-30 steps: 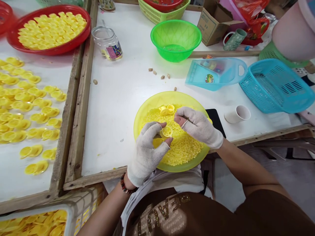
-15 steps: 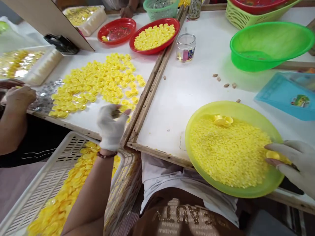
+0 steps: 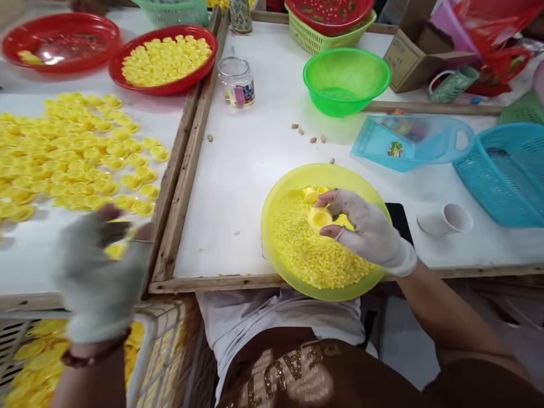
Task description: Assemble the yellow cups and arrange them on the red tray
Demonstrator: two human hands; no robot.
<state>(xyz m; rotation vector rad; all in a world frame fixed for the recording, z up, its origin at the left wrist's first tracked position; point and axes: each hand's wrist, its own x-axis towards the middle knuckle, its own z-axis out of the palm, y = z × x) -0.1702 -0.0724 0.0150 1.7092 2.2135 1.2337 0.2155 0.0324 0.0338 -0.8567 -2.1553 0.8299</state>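
- Gloved right hand (image 3: 368, 229) above the yellow plate (image 3: 327, 174), fingers (image 3: 329, 196) closed on a yellow cap (image 3: 319, 218)
- Yellow granules (image 3: 310, 243) heaped on the plate, loose caps (image 3: 312, 195) at its far side
- Blurred gloved left hand (image 3: 100, 277) left of the plate, fingers' state impossible to tell
- Spread caps (image 3: 80, 153) on the bench (image 3: 225, 204) further left
- Green bowl (image 3: 346, 82) beyond the plate, blue basket (image 3: 505, 175) to its right

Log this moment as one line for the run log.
right hand: pinching yellow cap over yellow plate of pellets | left hand: blurred, near loose caps
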